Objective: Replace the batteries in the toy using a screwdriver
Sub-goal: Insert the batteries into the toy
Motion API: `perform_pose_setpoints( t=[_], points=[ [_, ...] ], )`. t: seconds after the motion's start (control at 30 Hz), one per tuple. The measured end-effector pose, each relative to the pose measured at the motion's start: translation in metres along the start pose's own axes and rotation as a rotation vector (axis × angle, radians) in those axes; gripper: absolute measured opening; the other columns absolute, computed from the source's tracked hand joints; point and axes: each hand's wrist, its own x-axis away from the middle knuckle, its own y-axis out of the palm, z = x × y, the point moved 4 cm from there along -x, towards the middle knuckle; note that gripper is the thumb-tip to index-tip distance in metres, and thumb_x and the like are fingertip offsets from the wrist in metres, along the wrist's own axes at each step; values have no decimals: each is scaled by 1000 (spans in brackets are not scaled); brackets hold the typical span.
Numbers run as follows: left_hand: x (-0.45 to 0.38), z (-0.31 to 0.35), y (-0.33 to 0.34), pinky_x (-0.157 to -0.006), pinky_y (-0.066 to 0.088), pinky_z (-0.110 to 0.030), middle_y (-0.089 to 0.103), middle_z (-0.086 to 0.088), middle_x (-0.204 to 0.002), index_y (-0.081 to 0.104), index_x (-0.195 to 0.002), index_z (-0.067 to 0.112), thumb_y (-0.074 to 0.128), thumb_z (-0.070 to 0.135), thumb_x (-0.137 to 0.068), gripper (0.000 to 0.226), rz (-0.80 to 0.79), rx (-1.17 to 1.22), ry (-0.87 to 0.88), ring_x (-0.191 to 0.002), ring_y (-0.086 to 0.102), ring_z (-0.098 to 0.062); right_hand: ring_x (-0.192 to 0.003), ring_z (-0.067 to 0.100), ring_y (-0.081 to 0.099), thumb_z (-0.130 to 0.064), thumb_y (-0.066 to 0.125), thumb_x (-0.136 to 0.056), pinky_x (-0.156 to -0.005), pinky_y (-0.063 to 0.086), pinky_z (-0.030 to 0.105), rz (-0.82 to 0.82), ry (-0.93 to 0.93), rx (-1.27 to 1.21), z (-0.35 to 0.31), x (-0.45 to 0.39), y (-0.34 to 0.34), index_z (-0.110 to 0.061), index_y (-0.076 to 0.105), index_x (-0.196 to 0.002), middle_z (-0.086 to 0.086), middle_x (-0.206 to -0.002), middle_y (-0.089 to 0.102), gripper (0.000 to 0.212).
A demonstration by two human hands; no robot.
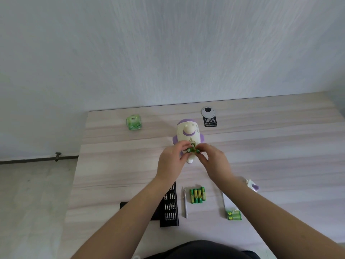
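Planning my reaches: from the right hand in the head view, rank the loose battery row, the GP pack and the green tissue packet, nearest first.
From the right hand:
1. Loose battery row, just below it, near the table's front.
2. GP pack, lower right, by the forearm.
3. Green tissue packet, far upper left, past the toy.

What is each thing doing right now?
Toy: lying on the table, battery bay open.
Left hand: pinching a battery.
Right hand: pinching a second battery.
Four batteries: lying loose in a row.
Screwdriver: lying unused.
Bit case: open.
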Motion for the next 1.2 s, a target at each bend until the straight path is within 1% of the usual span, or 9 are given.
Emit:
perform_pose_setpoints(
  t=[0.1, 0.2, 0.37, 0.57, 0.77, 0.93, 1.07, 1.13, 1.2],
  points=[
    [-3, 8, -1, -75, 53, -27, 75, 8, -91, 68, -107, 19, 79, 24, -78, 31, 41, -94, 82, -76, 68, -15, -74, 29, 64, -4, 73, -80, -66, 53, 36, 34, -99, 86, 0, -3, 2, -7, 69, -98, 9, -84, 69, 20],
    [-5, 16, -2, -71, 41, -21, 74, 8, -80, 69, -98, 17, 84, 21, -72, 31, 84, -184, 154, -68, 66, -15, -70, 29, 62, -4, 76, -76, -63, 53, 39, 31, -139, 143, 2, -6, 5, -8, 70, -96, 7, -81, 67, 22],
    [-10, 7, 2, -70, 46, -26, 72, 5, -77, 70, -97, 18, 82, 24, -74, 27, 70, -200, 170, -69, 67, -17, -68, 29, 62, -6, 78, -75, -62, 53, 39, 22, -134, 161, 5, -10, 7, -9, 71, -95, 6, -81, 66, 22],
    [-13, 3, 3, -71, 50, -30, 75, 4, -82, 74, -98, 21, 78, 28, -75, 24, 59, -218, 205, -77, 68, -18, -67, 28, 62, -8, 78, -75, -62, 52, 40, 18, -133, 187, 3, -12, 8, -9, 71, -93, 5, -79, 65, 19],
    [-11, -5, 6, -78, 49, -29, 69, 4, -83, 71, -84, 16, 84, 21, -69, 21, 51, -249, 191, -81, 62, -22, -65, 30, 62, -8, 80, -72, -60, 53, 41, 9, -144, 216, 4, -13, 9, -7, 72, -92, 7, -78, 67, 21],
    [-12, -8, 9, -74, 52, -33, 68, 2, -86, 71, -90, 16, 85, 22, -69, 26, 27, -259, 190, -83, 62, -24, -68, 29, 62, -12, 78, -75, -63, 53, 42, 0, -124, 229, 3, -14, 11, -9, 72, -92, 6, -79, 66, 19],
    [-8, -14, 6, -76, 50, -33, 68, 0, -96, 68, -106, 16, 85, 24, -67, 43, 21, -234, 152, -86, 61, -24, -70, 29, 62, -10, 79, -74, -65, 53, 42, -3, -110, 224, 4, -11, 9, -10, 71, -98, 6, -80, 66, 26],
    [-8, -16, 3, -79, 50, -35, 65, -2, -102, 64, -112, 15, 86, 25, -67, 51, 26, -215, 115, -91, 60, -24, -81, 26, 61, -13, 76, -78, -74, 52, 42, -8, -45, 183, 6, -9, 6, -12, 68, -108, 5, -90, 66, 31],
    [-11, -19, 0, -83, 51, -39, 61, -3, -109, 58, -121, 16, 86, 28, -65, 63, 6, -185, 97, -97, 58, -23, -94, 20, 58, -18, 73, -83, -85, 49, 35, -21, 60, 106, 10, -7, 4, -15, 62, -120, 3, -104, 62, 39]
  ],
)
